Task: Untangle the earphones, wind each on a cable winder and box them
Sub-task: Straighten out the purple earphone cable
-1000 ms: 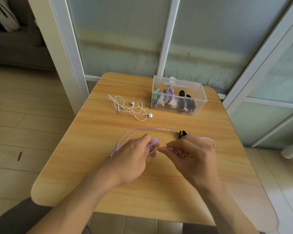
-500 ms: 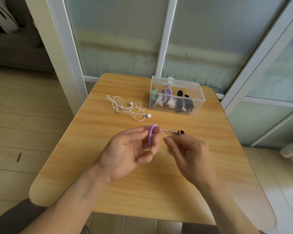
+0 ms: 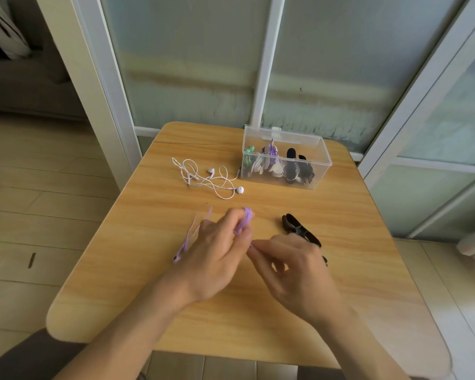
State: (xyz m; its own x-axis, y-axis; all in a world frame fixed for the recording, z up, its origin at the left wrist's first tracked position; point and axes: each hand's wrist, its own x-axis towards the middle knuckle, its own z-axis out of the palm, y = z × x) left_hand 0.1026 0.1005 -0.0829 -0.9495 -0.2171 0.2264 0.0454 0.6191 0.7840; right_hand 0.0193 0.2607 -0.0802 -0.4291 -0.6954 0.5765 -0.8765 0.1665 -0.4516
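near the middle of the head view, above the wooden table (image 3: pixel 148 283), the left hand (image 3: pixel 217 259) has its fingers curled with coils of the purple earphones (image 3: pixel 244 219) looped around the fingertips at its 1 o'clock edge. the loose remainder of the purple cable trails out from under that hand toward 10 o'clock, blurred, and runs down to a small end piece on the tabletop. at 3 o'clock of the left hand, the right hand (image 3: pixel 294 272) has its fingers bent, thumb and forefinger pinched together close to the left fingertips; whether they nip the purple cable i cannot tell. just beyond the right hand at 1 o'clock lies a black cable winder (image 3: pixel 296 229), partly hidden by the knuckles. at 12 o'clock of the hands, tangled white earphones (image 3: pixel 211 181) lie on the table, and just beside them at 3 o'clock sits a clear plastic box (image 3: pixel 317 149) holding several wound earphones in green, white, purple and black.
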